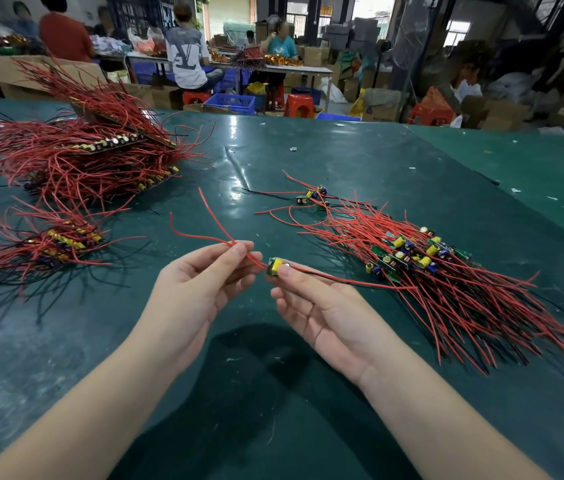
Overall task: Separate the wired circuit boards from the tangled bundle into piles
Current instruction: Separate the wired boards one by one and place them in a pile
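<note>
Right hand pinches the little circuit board just above the table, left hand pinches its red leads, so I'd stroke them straight before laying it on a pile.

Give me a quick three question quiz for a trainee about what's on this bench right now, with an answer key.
1. True or false: the left hand pinches red wires.
2. What does the right hand hold at its fingertips: A) a loose screw, B) a single circuit board with a yellow capacitor, C) nothing?
3. On which side of the person does the tangled bundle lie, opposite the big stacked pile?

Key: 1 true; 2 B; 3 right.
</note>
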The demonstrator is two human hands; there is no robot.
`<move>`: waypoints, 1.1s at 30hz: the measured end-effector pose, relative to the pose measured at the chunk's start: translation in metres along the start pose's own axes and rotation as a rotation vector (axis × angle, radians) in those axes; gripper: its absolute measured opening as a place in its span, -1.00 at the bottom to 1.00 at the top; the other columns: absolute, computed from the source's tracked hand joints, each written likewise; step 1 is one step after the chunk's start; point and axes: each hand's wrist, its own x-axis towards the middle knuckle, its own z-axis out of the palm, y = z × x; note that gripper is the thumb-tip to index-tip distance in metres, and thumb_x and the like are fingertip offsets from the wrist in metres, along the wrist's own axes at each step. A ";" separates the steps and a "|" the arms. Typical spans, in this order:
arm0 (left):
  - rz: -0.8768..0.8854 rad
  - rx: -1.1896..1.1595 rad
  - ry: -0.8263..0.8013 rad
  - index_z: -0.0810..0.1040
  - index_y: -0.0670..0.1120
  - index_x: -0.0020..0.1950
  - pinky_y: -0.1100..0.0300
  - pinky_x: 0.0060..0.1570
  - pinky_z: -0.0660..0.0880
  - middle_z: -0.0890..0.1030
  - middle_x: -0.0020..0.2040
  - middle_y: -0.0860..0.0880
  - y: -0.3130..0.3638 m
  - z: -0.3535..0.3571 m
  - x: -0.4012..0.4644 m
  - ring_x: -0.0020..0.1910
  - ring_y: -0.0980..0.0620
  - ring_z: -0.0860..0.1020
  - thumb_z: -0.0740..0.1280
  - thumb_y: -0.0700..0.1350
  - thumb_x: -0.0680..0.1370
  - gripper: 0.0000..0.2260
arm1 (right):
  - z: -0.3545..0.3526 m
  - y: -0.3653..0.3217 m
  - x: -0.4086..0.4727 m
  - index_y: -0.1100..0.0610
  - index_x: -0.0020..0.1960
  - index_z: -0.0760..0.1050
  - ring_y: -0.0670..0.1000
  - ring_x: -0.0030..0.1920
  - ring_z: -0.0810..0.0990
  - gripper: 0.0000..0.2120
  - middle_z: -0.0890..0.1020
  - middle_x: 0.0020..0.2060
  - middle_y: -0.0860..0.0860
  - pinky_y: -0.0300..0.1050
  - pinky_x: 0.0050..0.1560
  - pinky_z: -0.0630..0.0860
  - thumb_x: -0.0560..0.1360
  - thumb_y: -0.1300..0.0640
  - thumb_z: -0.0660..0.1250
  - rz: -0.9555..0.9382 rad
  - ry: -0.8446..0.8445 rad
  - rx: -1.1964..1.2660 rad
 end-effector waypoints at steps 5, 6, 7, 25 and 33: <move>-0.005 0.000 -0.013 0.61 -0.25 -0.02 0.31 -0.16 0.58 0.71 -0.15 -0.14 0.000 0.001 0.000 -0.18 0.06 0.67 0.37 -0.21 0.40 -0.80 | 0.000 0.001 -0.001 0.15 -0.18 0.72 -0.07 -0.30 0.66 -0.82 0.72 -0.18 0.06 -0.31 -0.30 0.56 0.22 0.17 0.50 -0.018 -0.011 -0.012; -0.010 0.016 -0.024 0.61 -0.25 -0.01 0.32 -0.15 0.57 0.71 -0.13 -0.14 0.000 0.001 0.000 -0.16 0.06 0.67 0.38 -0.20 0.37 -0.77 | -0.001 0.001 -0.001 0.14 -0.18 0.72 -0.07 -0.30 0.66 -0.84 0.72 -0.19 0.04 -0.31 -0.29 0.56 0.23 0.18 0.49 -0.042 -0.015 -0.028; -0.017 0.029 -0.031 0.61 -0.24 0.01 0.33 -0.15 0.57 0.71 -0.11 -0.14 0.000 0.000 -0.001 -0.16 0.06 0.68 0.39 -0.20 0.35 -0.74 | -0.001 0.001 -0.001 0.13 -0.18 0.72 -0.07 -0.30 0.66 -0.85 0.72 -0.19 0.03 -0.31 -0.28 0.56 0.24 0.19 0.49 -0.069 -0.022 -0.049; -0.135 -0.220 -0.037 0.72 -0.10 -0.08 0.32 -0.20 0.58 0.71 -0.09 -0.05 0.003 -0.003 0.004 -0.13 0.10 0.68 0.32 -0.15 0.42 -0.80 | 0.000 0.001 -0.003 0.14 -0.14 0.72 -0.06 -0.35 0.63 -0.83 0.72 -0.17 0.06 -0.27 -0.29 0.55 0.27 0.19 0.47 -0.076 -0.108 -0.112; -0.126 -0.221 -0.058 0.73 -0.01 -0.09 0.30 -0.15 0.57 0.68 -0.18 0.03 0.010 -0.009 0.007 -0.15 0.12 0.66 0.35 -0.07 0.43 -0.83 | -0.002 0.000 -0.003 0.13 -0.14 0.72 -0.07 -0.35 0.64 -0.81 0.72 -0.12 0.08 -0.29 -0.31 0.55 0.25 0.17 0.49 -0.005 -0.072 -0.050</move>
